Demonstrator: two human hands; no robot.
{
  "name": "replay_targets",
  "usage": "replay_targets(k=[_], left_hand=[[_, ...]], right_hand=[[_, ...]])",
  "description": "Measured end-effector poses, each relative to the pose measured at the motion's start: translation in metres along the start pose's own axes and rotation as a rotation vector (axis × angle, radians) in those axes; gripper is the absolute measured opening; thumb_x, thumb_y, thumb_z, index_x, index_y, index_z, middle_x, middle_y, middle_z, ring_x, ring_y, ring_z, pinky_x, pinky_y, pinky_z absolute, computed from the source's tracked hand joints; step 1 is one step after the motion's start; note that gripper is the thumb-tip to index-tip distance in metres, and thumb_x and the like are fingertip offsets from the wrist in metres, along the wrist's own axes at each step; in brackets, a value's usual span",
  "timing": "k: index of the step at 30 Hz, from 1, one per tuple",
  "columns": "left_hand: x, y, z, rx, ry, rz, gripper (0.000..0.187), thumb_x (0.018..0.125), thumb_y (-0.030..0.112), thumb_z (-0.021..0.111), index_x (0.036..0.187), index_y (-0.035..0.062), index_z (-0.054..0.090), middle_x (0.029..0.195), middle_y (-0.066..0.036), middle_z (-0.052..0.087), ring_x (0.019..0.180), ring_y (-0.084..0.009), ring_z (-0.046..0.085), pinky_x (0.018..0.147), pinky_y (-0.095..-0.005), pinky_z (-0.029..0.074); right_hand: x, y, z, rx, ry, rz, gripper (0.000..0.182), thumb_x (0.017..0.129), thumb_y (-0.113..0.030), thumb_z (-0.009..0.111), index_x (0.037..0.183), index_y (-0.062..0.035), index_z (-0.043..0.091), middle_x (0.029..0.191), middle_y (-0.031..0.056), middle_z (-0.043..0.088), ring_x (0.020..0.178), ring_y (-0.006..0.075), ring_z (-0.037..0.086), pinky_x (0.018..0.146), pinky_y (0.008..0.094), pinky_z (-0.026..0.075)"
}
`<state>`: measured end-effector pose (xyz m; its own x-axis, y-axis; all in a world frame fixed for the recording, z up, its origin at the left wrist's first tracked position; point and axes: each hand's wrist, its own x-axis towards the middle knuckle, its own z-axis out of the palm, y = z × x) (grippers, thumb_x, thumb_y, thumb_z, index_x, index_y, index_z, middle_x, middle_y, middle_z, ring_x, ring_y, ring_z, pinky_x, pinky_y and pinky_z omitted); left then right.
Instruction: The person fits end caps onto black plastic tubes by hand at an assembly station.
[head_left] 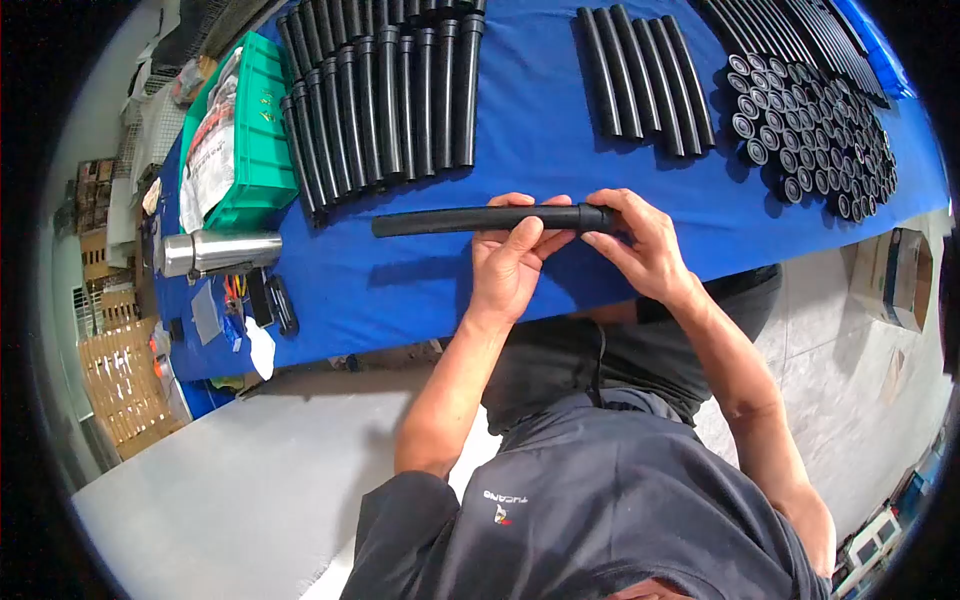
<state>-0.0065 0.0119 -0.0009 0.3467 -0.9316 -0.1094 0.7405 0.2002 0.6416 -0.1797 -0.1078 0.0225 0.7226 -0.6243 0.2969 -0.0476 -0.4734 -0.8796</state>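
Here, at the far left of the bench [420, 290], which is covered in smooth blue cloth, a shiny steel flask [220, 251] lies on its side, with a few small dark tools [270, 302] just beside it. Above it sits a green plastic bin [262, 140] holding a crumpled plastic bag [212, 150]. Next comes a row of long black tubes [385, 95], matte and slightly tapered, lying side by side and touching.

In the middle, above the blue cloth near the bench's front edge, both hands hold a black rubber tube [470, 219] roughly level. It is a long round tube with a dull, slightly grainy surface. The left hand [512, 262] grips it near its middle, thumb on the near side and fingers curled over the top, clamped on the tube. The right hand [645, 245] is closed around the tube's right end, where a smoother black end cap [596, 217] sits on it; its fingers pinch that cap.

Farther right lies a short row of curved black tubes [645, 80], then a dense cluster of black caps [815, 140] standing on end, their ringed open mouths facing up. Thin black rods [790, 40] lie along the top right corner.
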Motion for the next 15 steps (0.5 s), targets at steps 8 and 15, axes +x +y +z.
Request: replay_targets(k=[8, 15], left_hand=[[-0.0012, 0.0012, 0.0019, -0.037, 0.001, -0.028, 0.026, 0.098, 0.006, 0.066, 0.123, 0.0088, 0.061, 0.128, -0.028, 0.066, 0.116, -0.0384, 0.069, 0.104, -0.0551, 0.056], [0.0006, -0.0064, -0.0064, 0.016, -0.052, -0.002, 0.033, 0.094, 0.007, 0.072, 0.125, 0.0066, 0.062, 0.130, -0.021, 0.066, 0.120, -0.0333, 0.065, 0.105, -0.0506, 0.056]], right_hand=[[-0.0011, -0.0017, -0.0033, -0.103, -0.032, -0.052, 0.040, 0.087, -0.009, 0.079, 0.123, -0.0014, 0.062, 0.100, 0.0132, 0.065, 0.088, 0.0268, 0.067, 0.075, 0.0372, 0.055], [0.0049, -0.0054, -0.0010, 0.061, -0.085, 0.089, 0.035, 0.087, -0.015, 0.081, 0.117, -0.0007, 0.068, 0.098, 0.0102, 0.069, 0.090, 0.0171, 0.066, 0.078, 0.0309, 0.053]])
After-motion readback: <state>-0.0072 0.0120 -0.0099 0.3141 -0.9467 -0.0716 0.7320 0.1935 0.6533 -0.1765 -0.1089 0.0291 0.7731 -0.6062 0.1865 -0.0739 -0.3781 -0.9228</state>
